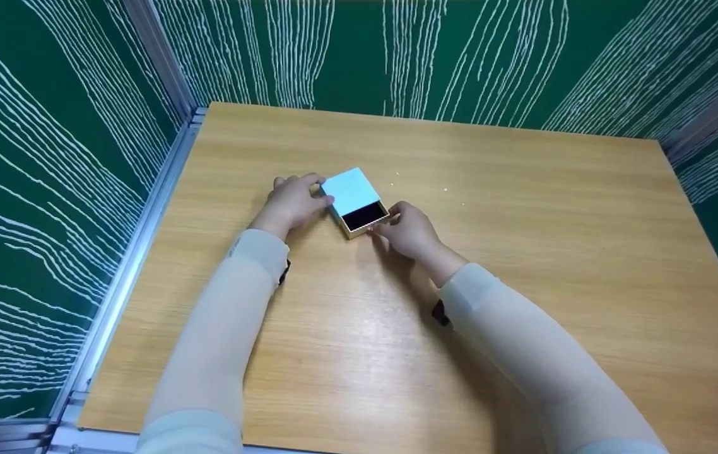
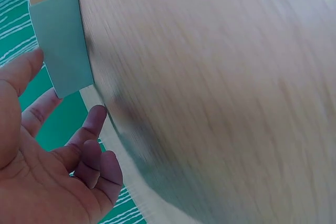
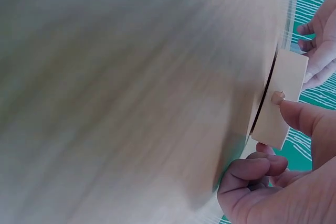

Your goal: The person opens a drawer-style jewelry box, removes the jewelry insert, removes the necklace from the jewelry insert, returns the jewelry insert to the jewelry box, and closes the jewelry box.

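A small box lies on the wooden table, left of its middle. It has a light blue sleeve and a tan drawer slid partly out toward me, showing a black inside. My left hand holds the sleeve's left side, thumb and fingers flanking it. My right hand is at the drawer's front panel. Its thumb touches the small knob, and the other fingers curl beneath.
Green walls with white streaks enclose the table on three sides. An aluminium rail runs along its left edge. A few tiny pale specks lie just beyond the box. Both wrist views are blurred across the tabletop.
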Tool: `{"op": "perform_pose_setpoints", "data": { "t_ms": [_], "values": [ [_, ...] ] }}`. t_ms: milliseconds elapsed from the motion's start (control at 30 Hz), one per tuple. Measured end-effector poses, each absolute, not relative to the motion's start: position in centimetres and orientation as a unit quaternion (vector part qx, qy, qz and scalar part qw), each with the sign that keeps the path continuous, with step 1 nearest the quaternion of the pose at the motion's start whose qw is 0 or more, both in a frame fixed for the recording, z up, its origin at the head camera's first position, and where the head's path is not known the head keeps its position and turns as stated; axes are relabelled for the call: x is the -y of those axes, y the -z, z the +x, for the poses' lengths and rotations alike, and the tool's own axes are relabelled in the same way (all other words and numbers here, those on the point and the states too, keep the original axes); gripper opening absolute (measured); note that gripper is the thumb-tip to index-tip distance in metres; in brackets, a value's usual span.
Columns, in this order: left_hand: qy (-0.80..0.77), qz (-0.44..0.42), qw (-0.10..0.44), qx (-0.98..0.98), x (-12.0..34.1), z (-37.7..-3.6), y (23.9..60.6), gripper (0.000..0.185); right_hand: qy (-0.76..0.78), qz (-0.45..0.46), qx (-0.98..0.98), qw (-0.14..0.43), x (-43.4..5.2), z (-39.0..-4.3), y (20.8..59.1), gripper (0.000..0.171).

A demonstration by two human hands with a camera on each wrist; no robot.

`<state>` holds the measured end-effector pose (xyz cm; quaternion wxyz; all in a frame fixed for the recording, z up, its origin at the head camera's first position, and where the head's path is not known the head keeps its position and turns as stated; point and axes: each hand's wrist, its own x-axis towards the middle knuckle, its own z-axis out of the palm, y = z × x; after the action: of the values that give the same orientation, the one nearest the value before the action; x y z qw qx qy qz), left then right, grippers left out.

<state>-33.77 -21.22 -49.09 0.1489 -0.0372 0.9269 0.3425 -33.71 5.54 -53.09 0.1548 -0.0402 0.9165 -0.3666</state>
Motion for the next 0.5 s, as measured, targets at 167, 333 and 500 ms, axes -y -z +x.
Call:
{"op": "perform_pose_setpoints", "data": {
  "t_ms": [167, 333, 500],
  "values": [
    [-0.345, -0.034, 0.150, -0.926, 21.2, -34.0, 49.4, 0.060, 0.376, -0.032, -0.910, 0.170, -4.8, -32.9, 51.3, 0.054],
    [-0.343, -0.041, 0.154, -0.926, 21.1, -34.1, 49.4, 0.061, 0.386, -0.030, -0.906, 0.168, -4.7, -33.2, 51.3, 0.052],
    [-0.341, -0.046, 0.157, -0.926, 21.2, -34.2, 49.2, 0.060, 0.377, -0.021, -0.909, 0.174, -4.1, -33.4, 50.9, 0.047]
  ]
}}
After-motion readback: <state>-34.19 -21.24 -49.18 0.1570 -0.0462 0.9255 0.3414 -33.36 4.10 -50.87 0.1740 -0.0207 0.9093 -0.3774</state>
